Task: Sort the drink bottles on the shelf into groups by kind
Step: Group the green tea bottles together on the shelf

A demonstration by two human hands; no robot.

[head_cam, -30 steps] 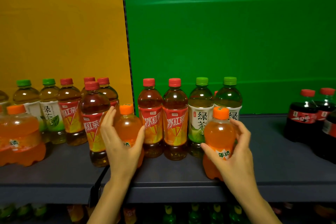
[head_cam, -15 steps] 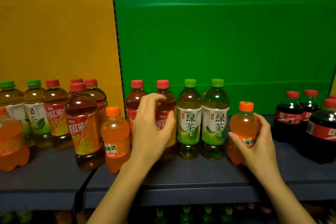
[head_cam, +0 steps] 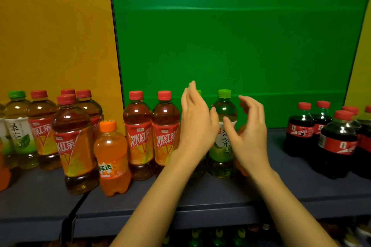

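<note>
My left hand (head_cam: 197,126) is open with its fingers straight, held in front of a green tea bottle of which only the cap edge (head_cam: 199,92) shows. My right hand (head_cam: 250,134) is open with curled, spread fingers. Between my hands stands a second green tea bottle (head_cam: 223,110). A small orange soda bottle (head_cam: 241,167) is mostly hidden behind my right hand. Two iced red tea bottles (head_cam: 137,136) (head_cam: 165,136) stand to the left of my left hand. Another small orange soda (head_cam: 112,158) stands in front, further left.
On the dark shelf (head_cam: 200,196), a mixed cluster of red tea (head_cam: 73,142) and green tea (head_cam: 18,126) bottles stands at the left, and several cola bottles (head_cam: 339,142) at the right. Yellow and green panels form the back wall. More bottles sit on the shelf below.
My left hand left the red tea bottles and moved right to the green tea bottles. My right hand set the orange soda down right of the green teas and opened.
</note>
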